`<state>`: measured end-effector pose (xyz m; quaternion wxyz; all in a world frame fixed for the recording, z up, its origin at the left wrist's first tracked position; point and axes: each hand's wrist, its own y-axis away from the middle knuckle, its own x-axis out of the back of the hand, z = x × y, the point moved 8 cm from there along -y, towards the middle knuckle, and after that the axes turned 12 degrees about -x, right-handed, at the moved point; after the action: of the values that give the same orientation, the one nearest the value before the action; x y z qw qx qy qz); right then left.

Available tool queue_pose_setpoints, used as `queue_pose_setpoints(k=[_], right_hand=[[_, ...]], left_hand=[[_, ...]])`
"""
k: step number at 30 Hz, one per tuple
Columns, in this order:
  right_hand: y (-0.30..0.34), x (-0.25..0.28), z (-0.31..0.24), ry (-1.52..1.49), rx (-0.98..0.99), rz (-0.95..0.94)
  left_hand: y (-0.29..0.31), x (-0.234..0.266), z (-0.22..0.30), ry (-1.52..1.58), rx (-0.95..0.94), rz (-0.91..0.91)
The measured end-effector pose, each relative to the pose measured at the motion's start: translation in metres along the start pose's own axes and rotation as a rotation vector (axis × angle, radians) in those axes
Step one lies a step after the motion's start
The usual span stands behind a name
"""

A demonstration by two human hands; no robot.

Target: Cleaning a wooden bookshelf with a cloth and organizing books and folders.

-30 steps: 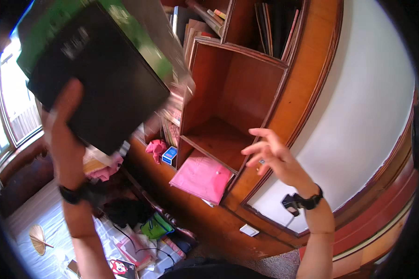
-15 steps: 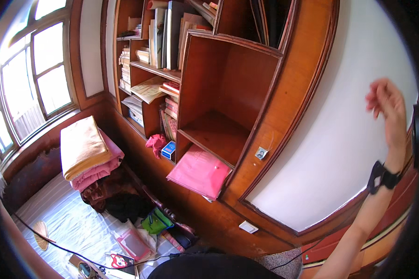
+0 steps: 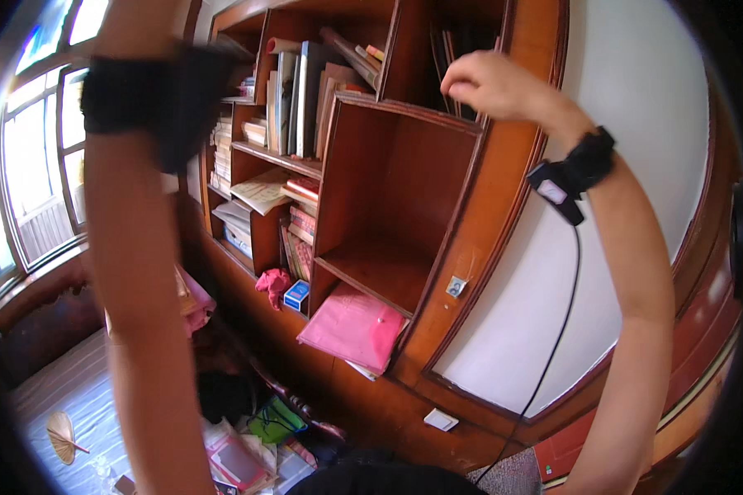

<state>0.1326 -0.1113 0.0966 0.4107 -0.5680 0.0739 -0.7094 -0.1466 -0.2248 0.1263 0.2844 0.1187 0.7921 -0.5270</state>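
Observation:
My right hand (image 3: 499, 87) is raised before the upper right shelf compartment, its fingers curled and nothing seen in them. It is nearest to the thin dark upright items (image 3: 444, 62) in that compartment; I cannot tell whether it touches the frame edge. A black band with a small device (image 3: 571, 175) and a hanging cable sits on that wrist. On the left my left forearm (image 3: 144, 272) rises past another black band (image 3: 136, 95). Only a blurred part of my left hand (image 3: 140, 23) shows at the top edge; its fingers are out of the picture.
A wooden bookcase (image 3: 494, 186) holds books (image 3: 293, 99) and a pink folder (image 3: 351, 328) low down. A blue box (image 3: 296, 294) and a pink cloth (image 3: 273, 287) lie beside it. On the bed (image 3: 82, 396) are a fan (image 3: 61, 437) and a green pouch (image 3: 276, 421).
My right hand has moved left from before the white wall to the upper right compartment. My left arm has swung up into view, covering part of the window and the folded bedding.

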Motion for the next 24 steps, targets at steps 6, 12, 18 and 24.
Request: queue_pose_setpoints(k=[6, 12, 18, 24], right_hand=[[-0.047, -0.095, 0.011, 0.229, -0.224, -0.241], [-0.069, -0.122, 0.046, 0.396, -0.272, -0.305], [-0.077, -0.114, 0.037, 0.446, -0.418, -0.299], [-0.07, -0.124, 0.054, 0.863, -0.362, -0.428]], left_hand=[[0.099, -0.027, -0.064, 0.218, 0.299, -0.104], [0.148, -0.036, -0.126, 0.005, 0.434, -0.091], [0.162, -0.044, -0.145, -0.029, 0.486, -0.262], [0.179, -0.044, -0.154, -0.046, 0.52, -0.338]])
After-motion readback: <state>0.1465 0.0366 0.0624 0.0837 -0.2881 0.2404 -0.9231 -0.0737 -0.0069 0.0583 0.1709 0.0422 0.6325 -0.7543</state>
